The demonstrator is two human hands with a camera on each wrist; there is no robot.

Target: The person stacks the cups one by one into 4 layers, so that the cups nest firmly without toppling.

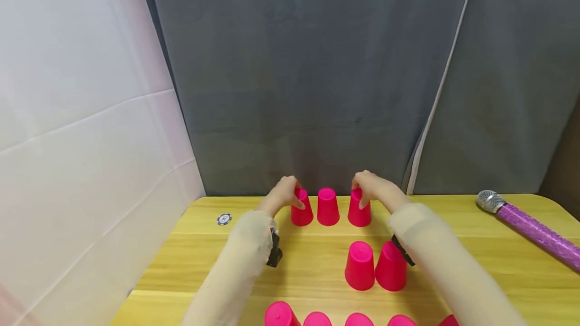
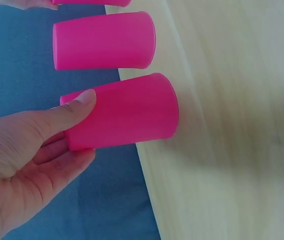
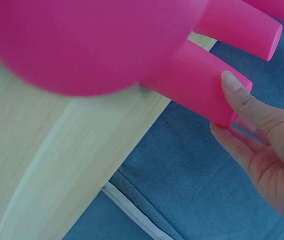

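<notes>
Pink smooth plastic cups (image 1: 328,208), semi-matt (slight sheen); pale yellow wooden tabletop (image 1: 476,245), visible grain; grey matt cloth backdrop (image 1: 308,74).

Three cups (image 1: 328,207) in row at table (image 1: 453,265) back edge; microphone (image 1: 530,228) far right.

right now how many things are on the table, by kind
pink cups: 10, with 3 in the far row, 2 in the middle and 5 along the near edge, some cut off by the frame
microphone: 1
poker chip: 1
total: 12
</notes>
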